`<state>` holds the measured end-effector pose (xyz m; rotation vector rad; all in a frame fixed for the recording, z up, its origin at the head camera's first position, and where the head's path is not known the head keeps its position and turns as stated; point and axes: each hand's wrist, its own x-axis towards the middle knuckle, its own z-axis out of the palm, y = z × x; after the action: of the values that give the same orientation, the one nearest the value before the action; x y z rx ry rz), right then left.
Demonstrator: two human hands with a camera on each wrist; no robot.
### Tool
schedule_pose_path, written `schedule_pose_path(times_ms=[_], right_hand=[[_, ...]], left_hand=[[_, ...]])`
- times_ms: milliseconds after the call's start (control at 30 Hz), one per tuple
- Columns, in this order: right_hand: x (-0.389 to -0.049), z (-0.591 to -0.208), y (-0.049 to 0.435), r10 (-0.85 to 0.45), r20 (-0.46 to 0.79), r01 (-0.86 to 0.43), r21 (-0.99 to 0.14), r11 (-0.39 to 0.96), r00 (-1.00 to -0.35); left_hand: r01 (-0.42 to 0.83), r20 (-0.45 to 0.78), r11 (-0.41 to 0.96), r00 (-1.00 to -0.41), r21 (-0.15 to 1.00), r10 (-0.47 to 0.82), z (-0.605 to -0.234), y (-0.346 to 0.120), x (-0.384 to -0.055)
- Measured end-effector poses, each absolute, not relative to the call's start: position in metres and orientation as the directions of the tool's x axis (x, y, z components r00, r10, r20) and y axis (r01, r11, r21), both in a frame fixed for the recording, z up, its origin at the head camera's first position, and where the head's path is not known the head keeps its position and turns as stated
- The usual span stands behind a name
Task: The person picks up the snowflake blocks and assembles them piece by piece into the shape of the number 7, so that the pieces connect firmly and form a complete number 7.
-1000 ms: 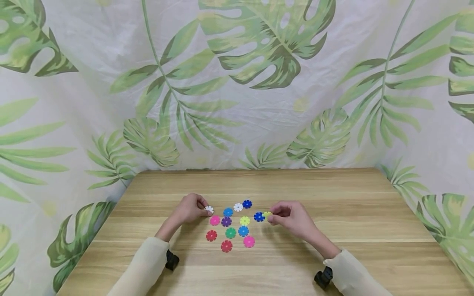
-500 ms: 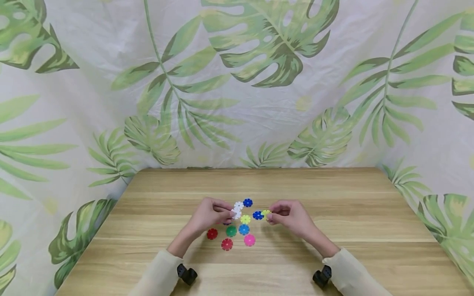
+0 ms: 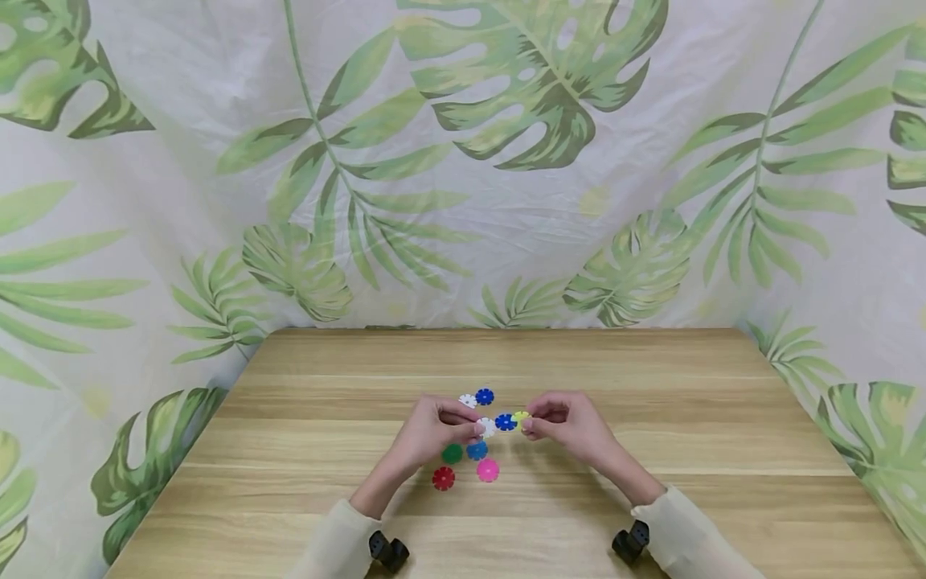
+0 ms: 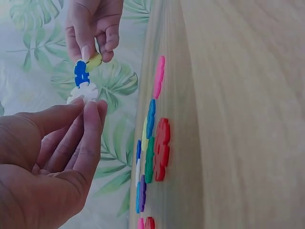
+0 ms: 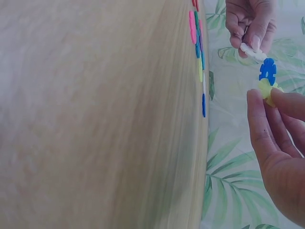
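My left hand pinches a white notched disc between thumb and fingers. Facing it, my right hand pinches a yellow notched disc, which is joined to a blue notched disc. In both wrist views the white disc's edge meets the blue one's, so the three stand in a row between the hands, raised above the table. Beneath and beside the left hand lie a green disc, a light blue disc, a pink disc and a red disc.
Behind the hands, another white disc and a dark blue disc lie on the wooden table. The left hand hides further discs in the head view; a purple disc shows in the left wrist view. A leaf-patterned cloth hangs behind.
My left hand has carried the white disc rightward from the left side of the group up to the blue disc. The right hand has stayed nearly still with the yellow and blue pair.
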<state>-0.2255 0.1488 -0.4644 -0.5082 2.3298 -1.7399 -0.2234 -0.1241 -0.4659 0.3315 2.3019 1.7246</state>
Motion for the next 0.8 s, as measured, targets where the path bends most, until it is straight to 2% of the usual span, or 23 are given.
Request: schedule_pose_path(times_ms=[800], right_hand=[[-0.2250,-0.4682,0.1500,-0.384,0.063,-0.183,-0.941,0.284,-0.921]], left_hand=[[0.087,-0.023,0.362,-0.957,0.928,0.290,-0.4653,-0.1210,-0.2226]])
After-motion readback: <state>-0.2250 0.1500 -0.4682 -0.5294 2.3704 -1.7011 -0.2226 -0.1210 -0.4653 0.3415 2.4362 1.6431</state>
